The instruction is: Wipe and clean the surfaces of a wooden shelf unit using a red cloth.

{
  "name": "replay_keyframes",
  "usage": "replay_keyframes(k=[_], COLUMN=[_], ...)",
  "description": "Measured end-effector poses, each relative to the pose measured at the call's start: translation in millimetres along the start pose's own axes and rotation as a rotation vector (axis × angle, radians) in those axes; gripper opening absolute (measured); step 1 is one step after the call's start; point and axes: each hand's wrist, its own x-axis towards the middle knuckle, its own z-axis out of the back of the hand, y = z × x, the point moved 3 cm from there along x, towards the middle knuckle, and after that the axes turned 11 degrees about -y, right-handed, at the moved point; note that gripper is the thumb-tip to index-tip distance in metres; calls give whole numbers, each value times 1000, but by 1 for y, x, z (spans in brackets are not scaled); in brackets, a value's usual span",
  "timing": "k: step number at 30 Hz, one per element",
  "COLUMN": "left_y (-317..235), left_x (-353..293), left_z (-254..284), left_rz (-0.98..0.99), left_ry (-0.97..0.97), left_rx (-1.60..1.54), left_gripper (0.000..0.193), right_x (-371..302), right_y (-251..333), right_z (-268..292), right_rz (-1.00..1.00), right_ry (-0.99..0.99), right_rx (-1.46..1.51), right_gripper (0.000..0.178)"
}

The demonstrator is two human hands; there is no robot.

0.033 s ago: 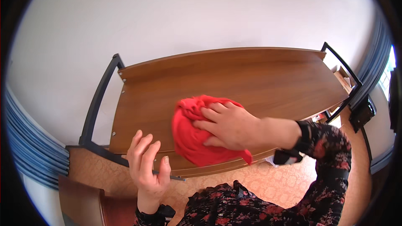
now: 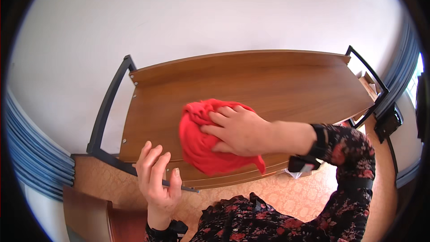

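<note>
A bunched red cloth (image 2: 201, 145) lies on the brown wooden shelf board (image 2: 277, 89), left of its middle and reaching over the front edge. My right hand (image 2: 242, 130) presses down on the cloth from above, fingers bent into its folds. The fingertips show, but the palm's contact with the cloth is hidden. Raised in front of the board's near left corner, my left hand (image 2: 156, 175) is empty, its fingers loosely bent and apart. It does not touch the cloth.
Dark metal side frames (image 2: 105, 107) rise at both ends of the board, with a white wall (image 2: 224, 13) behind. Blue curtains (image 2: 38, 148) hang at left and right. A brown wooden chair (image 2: 85, 210) stands at the lower left, on a patterned floor (image 2: 309, 192).
My right hand and the red cloth have shifted slightly left and away from me across the board. My left hand has stayed nearly still.
</note>
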Motion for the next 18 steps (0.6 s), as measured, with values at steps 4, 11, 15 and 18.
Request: replay_keyframes(k=[4,11,15,18], left_y=[-14,-24,4,23], left_x=[-24,-40,-34,-41], left_z=[3,-1,12,28], left_rz=[71,129,124,176], left_ry=[62,126,102,47], left_rx=[31,7,45,122], left_gripper=[29,30,31,28], right_x=[64,160,160,116], right_y=[3,-3,-48,-60], right_z=[-23,-52,-53,-54], right_rz=[-24,-10,-184,-280], right_ry=[75,183,181,197], right_rx=[5,62,51,-13], right_gripper=[54,57,59,61])
